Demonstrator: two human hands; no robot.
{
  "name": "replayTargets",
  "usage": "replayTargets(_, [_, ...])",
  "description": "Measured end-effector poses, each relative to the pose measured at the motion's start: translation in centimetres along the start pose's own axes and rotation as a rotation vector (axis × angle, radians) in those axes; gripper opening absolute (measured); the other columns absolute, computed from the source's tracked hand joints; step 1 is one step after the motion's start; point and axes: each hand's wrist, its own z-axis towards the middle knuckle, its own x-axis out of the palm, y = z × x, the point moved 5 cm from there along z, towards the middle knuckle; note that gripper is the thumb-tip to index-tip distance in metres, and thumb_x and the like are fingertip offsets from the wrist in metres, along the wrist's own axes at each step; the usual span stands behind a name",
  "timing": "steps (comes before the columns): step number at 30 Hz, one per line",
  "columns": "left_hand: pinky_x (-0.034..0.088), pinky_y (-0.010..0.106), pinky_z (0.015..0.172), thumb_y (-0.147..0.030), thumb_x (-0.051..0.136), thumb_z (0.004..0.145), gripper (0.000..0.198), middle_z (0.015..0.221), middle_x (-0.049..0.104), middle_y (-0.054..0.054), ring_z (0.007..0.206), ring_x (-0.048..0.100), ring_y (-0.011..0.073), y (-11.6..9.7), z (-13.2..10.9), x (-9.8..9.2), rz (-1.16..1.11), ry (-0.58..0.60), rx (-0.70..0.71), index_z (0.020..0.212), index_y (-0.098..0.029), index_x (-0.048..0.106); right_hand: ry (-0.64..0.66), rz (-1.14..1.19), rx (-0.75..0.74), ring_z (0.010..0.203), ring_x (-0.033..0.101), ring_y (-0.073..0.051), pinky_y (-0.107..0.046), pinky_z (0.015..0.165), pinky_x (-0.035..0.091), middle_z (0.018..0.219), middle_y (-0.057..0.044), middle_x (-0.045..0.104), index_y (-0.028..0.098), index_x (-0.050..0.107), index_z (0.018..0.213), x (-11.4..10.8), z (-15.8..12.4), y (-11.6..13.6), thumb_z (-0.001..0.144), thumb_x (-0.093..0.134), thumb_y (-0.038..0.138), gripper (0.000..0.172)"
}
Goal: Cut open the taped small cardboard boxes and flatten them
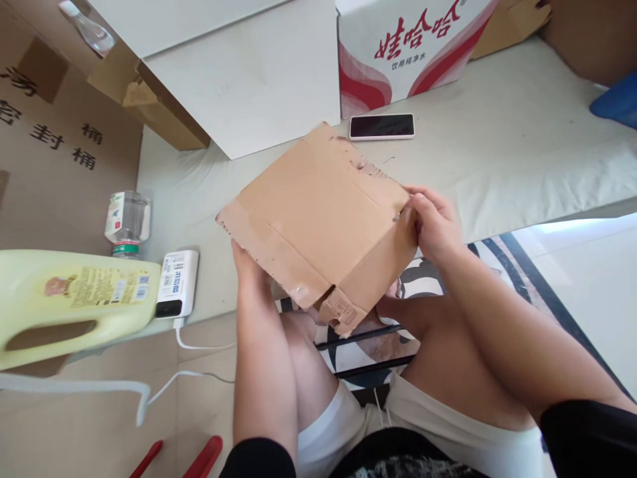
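While the tan, ragged-edged cardboard piece with a folded side [318, 206] tilts at the centre of the frame, the right hand [436, 226] grips its right corner, thumb on top and fingers curled at the edge. The left hand [247, 265] meets the lower-left edge; its fingers are hidden beneath, so I cannot tell how they close. For good control, the left hand should bear the weight from below while the right pinches sound board, since the torn upper-right edge would probably rip further under a pull. Slow turns should spare the white-rimmed, black-screened phone [381, 127] at upper centre-right, lying on pale grey-green cloth [502, 146].
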Motion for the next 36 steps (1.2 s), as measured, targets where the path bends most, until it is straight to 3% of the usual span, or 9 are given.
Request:
replayTargets(5, [0.061,0.039,0.09,-0.06,0.076,0.071,0.039,0.092,0.076,0.004,0.109,0.071,0.0256,-1.5,-0.3,0.4,-0.114,-0.022,0.062,0.088,-0.026,0.069,-0.137,-0.132,-0.086,0.113,0.068,-0.027,-0.046,0.098,0.056,0.122,-0.008,0.071,0.027,0.066,0.116,-1.0,0.7,0.1,0.083,0.067,0.052,0.042])
replayTargets(9, [0.058,0.042,0.101,-0.064,0.073,0.073,0.044,0.105,0.077,0.009,0.131,0.062,0.0308,-2.2,-0.6,0.9,-0.12,0.002,0.083,0.095,-0.026,0.07,0.15,0.057,0.077,0.086,0.069,-0.026,-0.041,0.072,0.059,0.094,-0.006,0.072,0.027,0.064,0.1,0.8,0.2,-0.8,0.078,0.066,0.069,0.047])
replayTargets(13, [0.053,0.047,0.111,-0.073,0.058,0.082,0.055,0.124,0.074,0.012,0.138,0.058,0.0326,-2.8,-0.8,1.3,-0.19,0.045,0.114,0.104,-0.025,0.07,0.26,0.203,0.209,0.044,0.042,-0.01,-0.027,0.04,0.036,0.058,0.004,0.051,0.024,0.057,0.077,2.1,-0.8,-0.8,0.069,0.08,0.066,0.049])
replayTargets(15, [0.051,0.047,0.114,-0.071,0.063,0.08,0.054,0.129,0.072,0.012,0.14,0.057,0.0326,-2.4,-0.7,1.3,-0.212,0.028,0.081,0.105,-0.023,0.07,0.242,0.248,0.219,0.04,0.036,-0.006,-0.024,0.035,0.03,0.057,0.005,0.051,0.023,0.058,0.077,2.6,-0.9,-0.7,0.068,0.083,0.064,0.05])
replayTargets(18, [0.05,0.046,0.116,-0.051,0.081,0.071,0.044,0.129,0.072,0.011,0.141,0.056,0.0314,-1.3,-0.2,0.6,-0.239,-0.079,0.031,0.102,-0.022,0.069,0.353,0.289,0.314,0.041,0.045,-0.006,-0.02,0.034,0.037,0.059,0.005,0.058,0.022,0.062,0.08,3.9,-1.3,-0.8,0.06,0.089,0.063,0.053])
replayTargets(24, [0.053,0.044,0.111,-0.046,0.077,0.075,0.039,0.132,0.071,0.011,0.14,0.056,0.0302,-1.0,0.3,0.5,-0.344,-0.142,-0.023,0.104,-0.021,0.068,0.532,0.308,0.407,0.039,0.051,-0.009,-0.02,0.035,0.043,0.048,0.003,0.057,0.018,0.063,0.068,6.0,-3.5,-0.3,0.057,0.093,0.059,0.052])
replayTargets(28, [0.057,0.039,0.1,-0.065,0.058,0.084,0.048,0.124,0.073,0.011,0.127,0.064,0.029,-2.3,-0.2,0.7,-0.483,-0.091,-0.002,0.1,-0.021,0.07,0.479,0.362,0.374,0.034,0.044,-0.008,-0.02,0.035,0.042,0.037,0.005,0.045,0.02,0.056,0.058,6.8,-4.2,0.1,0.06,0.088,0.061,0.053])
replayTargets(30, [0.058,0.036,0.091,-0.072,0.049,0.085,0.056,0.119,0.074,0.012,0.119,0.067,0.0281,-2.4,-0.2,0.4,-0.526,-0.094,-0.034,0.096,-0.021,0.07,0.336,0.383,0.337,0.033,0.043,-0.007,-0.02,0.035,0.042,0.038,0.005,0.046,0.02,0.057,0.06,6.3,-3.9,0.5,0.06,0.088,0.057,0.049])
replayTargets(36, [0.057,0.029,0.077,-0.066,0.041,0.087,0.057,0.117,0.072,0.014,0.101,0.071,0.0225,-2.2,-0.3,0.0,-0.514,-0.145,-0.141,0.094,-0.018,0.072,-0.171,0.339,0.186,0.038,0.055,-0.01,-0.02,0.035,0.046,0.054,0.005,0.062,0.023,0.064,0.08,-1.0,-1.7,2.6,0.049,0.092,0.047,0.048])
